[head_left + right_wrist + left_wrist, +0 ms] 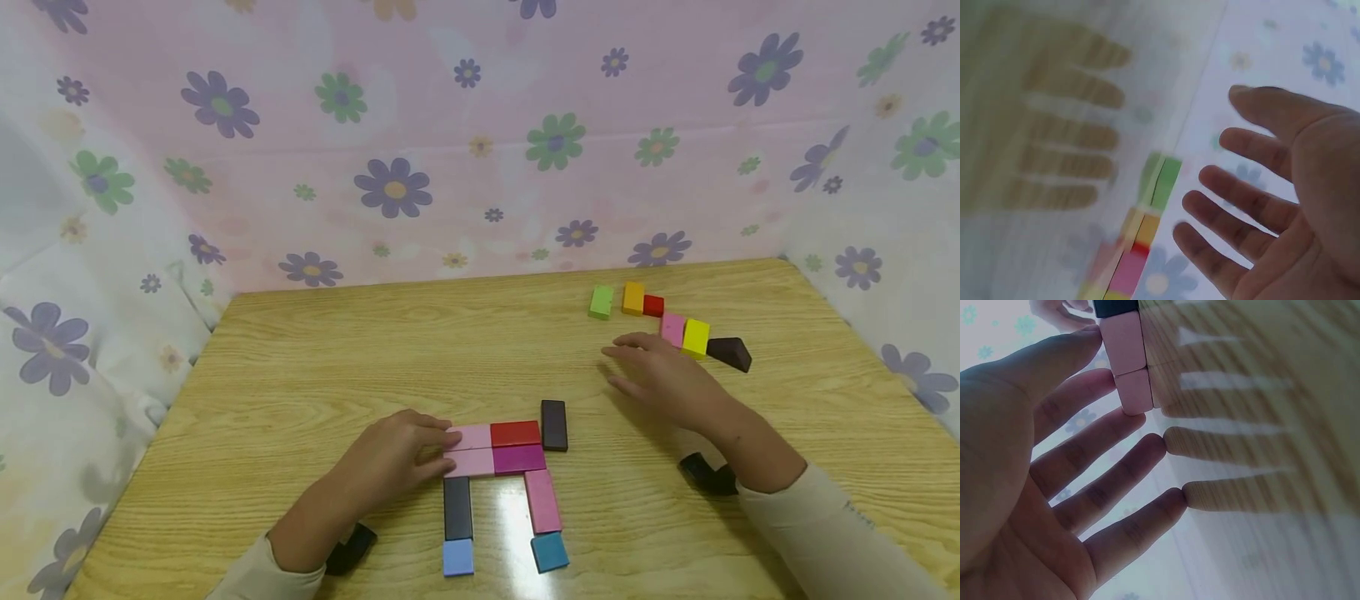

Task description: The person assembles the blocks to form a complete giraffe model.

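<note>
My left hand [397, 454] touches the left ends of two light pink blocks [472, 462], its fingers fairly straight; in the left wrist view the thumb and fingertips lie against the pink blocks [1125, 344]. A red block [515, 433] and a magenta block [519, 459] join them on the right. Below stand a black block [457, 508] over a light blue one [458, 557], and a pink block [543, 500] over a teal one [550, 552]. A dark block [554, 425] lies at the upper right. My right hand [667, 379] hovers with spread fingers, holding nothing.
Beyond the right hand lie a green block [601, 302], an orange block [633, 297], a small red block [654, 305], a pink block [672, 330], a yellow block [696, 338] and a dark angled block [731, 353]. Flowered cloth [480, 192] borders the wooden table [337, 350].
</note>
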Tool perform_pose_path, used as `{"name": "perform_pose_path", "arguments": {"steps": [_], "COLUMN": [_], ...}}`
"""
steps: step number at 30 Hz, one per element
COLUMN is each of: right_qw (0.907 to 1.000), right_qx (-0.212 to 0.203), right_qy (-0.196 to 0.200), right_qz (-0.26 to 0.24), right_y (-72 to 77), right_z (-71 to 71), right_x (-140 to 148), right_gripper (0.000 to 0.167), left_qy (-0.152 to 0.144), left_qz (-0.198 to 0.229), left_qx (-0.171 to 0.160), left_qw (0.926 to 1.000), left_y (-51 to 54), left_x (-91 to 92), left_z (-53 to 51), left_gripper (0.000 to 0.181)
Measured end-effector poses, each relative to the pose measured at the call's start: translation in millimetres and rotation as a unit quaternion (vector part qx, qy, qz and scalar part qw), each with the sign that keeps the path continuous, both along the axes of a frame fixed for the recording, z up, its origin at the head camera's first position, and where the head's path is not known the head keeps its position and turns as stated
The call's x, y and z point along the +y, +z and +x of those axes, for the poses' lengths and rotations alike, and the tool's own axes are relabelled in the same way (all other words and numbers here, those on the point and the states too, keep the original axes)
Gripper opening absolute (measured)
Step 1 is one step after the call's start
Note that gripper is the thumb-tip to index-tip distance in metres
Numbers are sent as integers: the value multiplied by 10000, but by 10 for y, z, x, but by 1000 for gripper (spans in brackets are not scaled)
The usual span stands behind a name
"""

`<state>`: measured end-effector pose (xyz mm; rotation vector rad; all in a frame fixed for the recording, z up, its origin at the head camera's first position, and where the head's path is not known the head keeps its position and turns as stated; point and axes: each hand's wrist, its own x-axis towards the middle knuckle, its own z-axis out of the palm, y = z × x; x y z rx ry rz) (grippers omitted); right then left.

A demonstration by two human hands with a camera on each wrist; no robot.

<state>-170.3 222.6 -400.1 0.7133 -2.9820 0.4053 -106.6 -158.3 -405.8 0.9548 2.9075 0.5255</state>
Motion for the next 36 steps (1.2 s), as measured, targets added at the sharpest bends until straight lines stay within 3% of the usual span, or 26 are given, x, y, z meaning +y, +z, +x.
{"name": "perform_pose_path", "arguments": {"steps": [8,17,23,36], "right_qw": [9988,9946,9919,9924], "right_qx": [-66,-734,-1000,-931], "right_qy": [-475,-732,-777,-762], "right_qz": [-47,-22,-30,-261], "right_y": [15,-30,-38,-34], "right_z": [-218,-408,-446,-414], "right_x": [384,651,706,650], "right_gripper": [48,51,53,53], "left_qy": [17,37,-16,-12], "left_qz": [2,-40,-8,-31], "left_qx": [13,-20,-21,5], "left_qw": [10000,10000,10000,10000], "left_y": [-9,2,12,12], "left_x": [-6,-5,2,0], "left_z": [3,2,-1,2], "left_gripper": [32,32,32,32]}}
